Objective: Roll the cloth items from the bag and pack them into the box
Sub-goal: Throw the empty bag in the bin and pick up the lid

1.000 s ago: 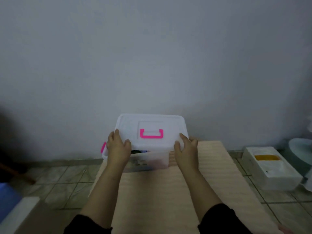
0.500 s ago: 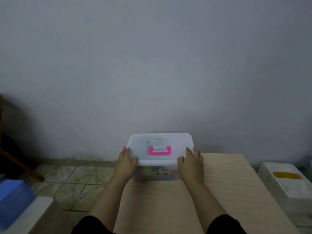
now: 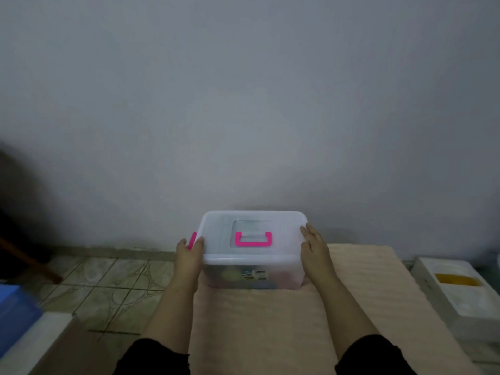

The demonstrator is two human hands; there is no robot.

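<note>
A clear plastic box (image 3: 284,274) with its lid (image 3: 216,234) on and a pink handle (image 3: 253,239) stands at the far end of a pale peach mat (image 3: 270,320). Coloured cloth items (image 3: 230,276) show dimly through its front wall. My left hand (image 3: 189,253) grips the box's left side by the pink latch (image 3: 192,240). My right hand (image 3: 315,247) presses against the right side of the lid. No bag is in view.
A grey wall rises right behind the box. Tiled floor (image 3: 108,282) lies to the left, with a blue object (image 3: 16,309) at the left edge. A white foam box (image 3: 460,293) with something yellow on it sits on the right.
The view has tilted up and closer. My hands slid from the lid's front corners out to the box's two sides, and the lid now sits flat on the box.
</note>
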